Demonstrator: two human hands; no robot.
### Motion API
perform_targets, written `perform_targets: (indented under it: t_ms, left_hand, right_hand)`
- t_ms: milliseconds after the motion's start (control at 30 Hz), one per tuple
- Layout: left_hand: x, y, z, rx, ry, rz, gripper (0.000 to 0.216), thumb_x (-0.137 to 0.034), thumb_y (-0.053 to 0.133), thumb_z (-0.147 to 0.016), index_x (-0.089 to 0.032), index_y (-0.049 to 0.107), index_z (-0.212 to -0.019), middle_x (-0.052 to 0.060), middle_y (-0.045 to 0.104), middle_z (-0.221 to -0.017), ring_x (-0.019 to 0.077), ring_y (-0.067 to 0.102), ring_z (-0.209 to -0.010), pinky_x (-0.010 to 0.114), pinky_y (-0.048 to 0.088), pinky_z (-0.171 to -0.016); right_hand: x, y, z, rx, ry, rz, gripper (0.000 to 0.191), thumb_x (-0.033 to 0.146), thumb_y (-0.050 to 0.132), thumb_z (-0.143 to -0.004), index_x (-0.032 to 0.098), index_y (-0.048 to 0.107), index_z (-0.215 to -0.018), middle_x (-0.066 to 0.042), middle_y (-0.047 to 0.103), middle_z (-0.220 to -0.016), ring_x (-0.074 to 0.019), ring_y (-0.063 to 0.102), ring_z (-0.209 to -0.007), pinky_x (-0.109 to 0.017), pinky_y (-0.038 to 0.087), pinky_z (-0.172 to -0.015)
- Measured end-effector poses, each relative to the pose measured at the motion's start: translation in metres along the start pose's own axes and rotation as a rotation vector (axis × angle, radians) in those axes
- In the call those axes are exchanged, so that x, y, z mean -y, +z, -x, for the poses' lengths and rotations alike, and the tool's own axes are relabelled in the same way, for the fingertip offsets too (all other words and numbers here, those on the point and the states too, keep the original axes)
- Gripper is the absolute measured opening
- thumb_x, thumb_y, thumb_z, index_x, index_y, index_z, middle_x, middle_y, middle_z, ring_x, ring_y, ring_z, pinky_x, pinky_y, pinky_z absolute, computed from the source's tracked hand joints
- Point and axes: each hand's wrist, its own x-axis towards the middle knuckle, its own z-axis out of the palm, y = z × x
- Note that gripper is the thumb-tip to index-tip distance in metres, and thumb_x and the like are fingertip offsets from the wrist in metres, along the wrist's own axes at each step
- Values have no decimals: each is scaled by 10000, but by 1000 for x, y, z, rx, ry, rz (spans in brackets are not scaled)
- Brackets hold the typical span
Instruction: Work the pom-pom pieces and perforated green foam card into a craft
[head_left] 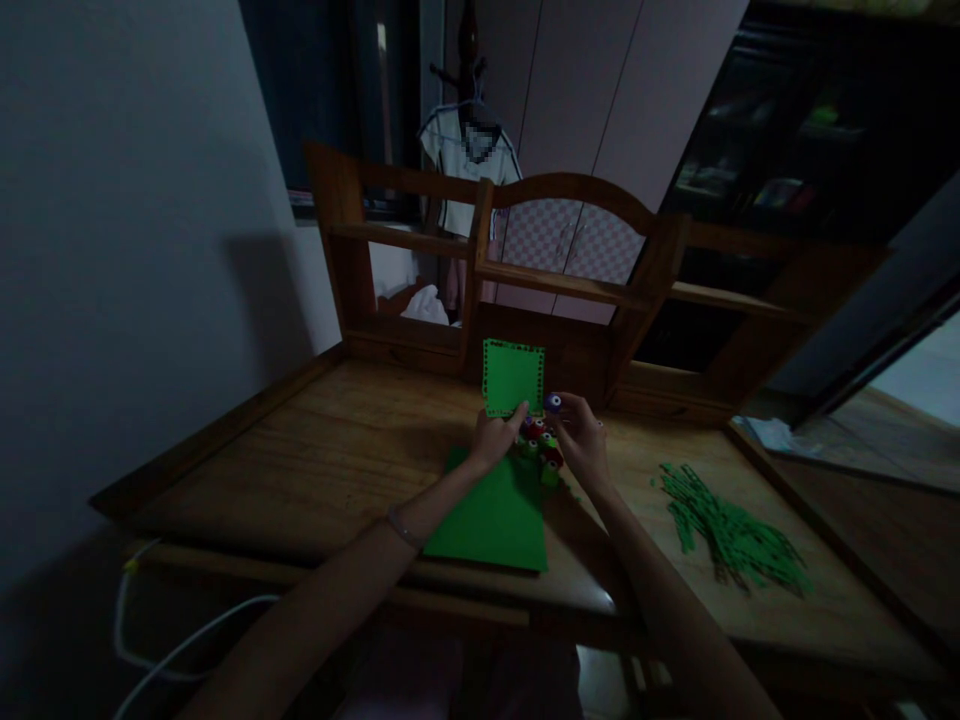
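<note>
1. In the head view, the left hand [495, 438] pinches the bottom edge of a green card [514, 375], thumb on the front, in the middle of the frame.
2. The right hand [586, 442], right of the middle, has its fingertips closed on a small round blue thing [553, 402] with a white ring and a dark dot, like an eye.
3. The card looks thin, flat and nearly square, with small dark shapes in rows along its edges. The blue thing is just beside its lower right corner; I can't tell if they touch.
4. Under the hands sits a bunch of little red and green things [551, 460], some with white eye rings too.
5. Below the middle lies a smooth, flat green sheet [487, 520], partly under the left arm.
6. At the lower right, thin green strips [724, 530] lie in a messy, tangled heap.
7. The desk [300, 430] is shiny brown wood with streaky lines. A wooden shelf [562, 283] with a curved top stands at its back, across the upper middle.
</note>
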Motion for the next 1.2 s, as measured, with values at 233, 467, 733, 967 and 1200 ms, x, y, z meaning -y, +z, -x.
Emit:
perform_targets:
  t_ms: [233,467,733,967,1200]
  left_hand:
    - [1,-1,0,1,37,-20,492,-529,505,-807,-196,508,-445,-11,497,-406,138,537,-494,253,392,-597]
    - [2,1,0,23,17,-30,512,-545,486,-811,-200,499,-434,-6,495,-401,141,526,-478,258,380,-560]
    - [0,0,1,21,29,-29,521,-547,484,-817,-201,481,-428,-6,490,-399,135,513,-462,263,378,-559]
    - [9,2,-3,47,53,-49,494,-541,472,-823,-191,509,-476,-12,508,-428,131,532,-489,248,392,-564]
    - [7,2,-4,26,99,-80,504,-538,462,-838,-179,504,-487,-18,492,-421,118,523,-458,233,392,-550]
  right_hand:
    - [2,0,0,-38,11,-38,318,256,689,-736,264,612,-1044,-40,649,-970,-194,619,-820,-325,506,-746]
    - [4,1,0,-25,-1,1,307,257,685,-741,266,624,-1043,-40,645,-972,-193,611,-826,-319,497,-758]
    - [-1,0,0,34,-41,104,298,288,635,-791,284,594,-1086,-41,627,-1041,-193,600,-874,-320,491,-770]
    - [-6,1,0,82,-85,139,335,278,616,-797,251,552,-1125,-51,629,-1036,-189,625,-830,-339,506,-768]
    - [-16,-1,-3,132,30,-20,461,295,657,-765,265,511,-1200,-69,601,-1145,-183,641,-820,-322,528,-715]
